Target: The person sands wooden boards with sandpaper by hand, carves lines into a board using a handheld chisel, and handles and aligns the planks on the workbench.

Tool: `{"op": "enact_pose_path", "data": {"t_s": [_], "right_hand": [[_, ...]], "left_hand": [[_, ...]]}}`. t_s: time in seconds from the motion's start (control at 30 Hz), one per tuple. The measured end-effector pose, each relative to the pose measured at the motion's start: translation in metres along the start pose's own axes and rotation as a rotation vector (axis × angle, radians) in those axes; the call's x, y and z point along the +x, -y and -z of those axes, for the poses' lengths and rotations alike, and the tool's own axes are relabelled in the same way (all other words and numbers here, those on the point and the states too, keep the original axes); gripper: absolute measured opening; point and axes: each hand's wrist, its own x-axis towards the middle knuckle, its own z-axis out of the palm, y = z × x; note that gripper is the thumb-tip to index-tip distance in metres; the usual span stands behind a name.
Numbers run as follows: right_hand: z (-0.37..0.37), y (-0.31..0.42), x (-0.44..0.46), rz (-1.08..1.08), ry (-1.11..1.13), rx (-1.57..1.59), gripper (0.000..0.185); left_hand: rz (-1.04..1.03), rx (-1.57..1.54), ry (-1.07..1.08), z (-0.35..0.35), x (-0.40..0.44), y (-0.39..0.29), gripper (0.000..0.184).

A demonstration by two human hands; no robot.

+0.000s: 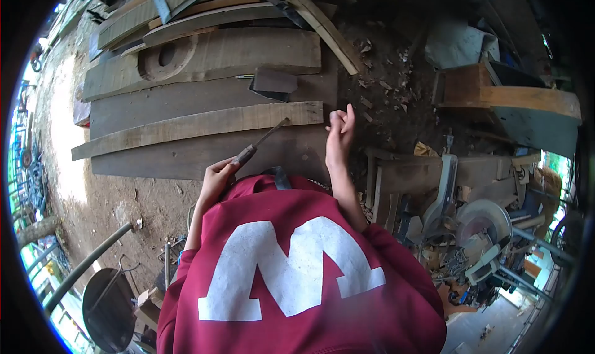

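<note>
My left hand (220, 173) is closed round the dark handle of a screwdriver-like tool (270, 132) with a thin metal shaft. The shaft slants up and right, and its tip meets a long narrow wooden board (198, 128) near that board's right end. My right hand (339, 131) is raised just past the board's right end. One of its fingers is stretched out and others are partly bent, with nothing visible in them. A dark block (274, 83), possibly sandpaper-wrapped, lies behind the narrow board, beside a thin yellow pencil-like stick (245, 76).
Beneath lies a wide dark plank (149, 159). Behind it are a board with a round recess (204, 56) and stacked planks (217, 16). A circular-bladed machine (486, 224) and a wooden box-like piece (483, 87) stand right. A wheelbarrow-like pan (108, 310) is lower left.
</note>
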Motion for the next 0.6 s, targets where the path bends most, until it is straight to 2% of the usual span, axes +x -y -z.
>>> {"op": "enact_pose_path", "data": {"t_s": [0.03,0.1,0.23,0.27,0.37,0.5,0.6], "right_hand": [[0.004,0.015,-0.001,0.001,-0.020,-0.009,0.056],[0.008,0.051,-0.005,-0.455,0.080,0.740,0.058],[0.003,0.081,-0.014,-0.410,0.166,0.799,0.055],[0.002,0.083,-0.016,-0.384,0.173,0.809,0.054],[-0.002,0.091,-0.019,-0.342,0.180,0.852,0.052],[-0.008,0.102,-0.025,-0.282,0.172,0.717,0.051],[-0.009,0.114,-0.032,-0.128,0.110,0.526,0.051]], "left_hand": [[0.005,0.007,0.020,-0.001,0.001,0.002,0.030],[-0.022,-0.019,0.028,0.001,0.005,0.007,0.030],[-0.070,-0.089,0.000,0.003,0.010,0.016,0.030],[-0.028,-0.114,-0.050,-0.002,-0.005,-0.003,0.030],[-0.217,-0.197,-0.247,0.003,-0.004,-0.013,0.031],[-0.556,0.107,-0.432,0.028,0.014,-0.046,0.029],[-0.658,0.443,-0.563,0.051,0.031,-0.057,0.028]]}}
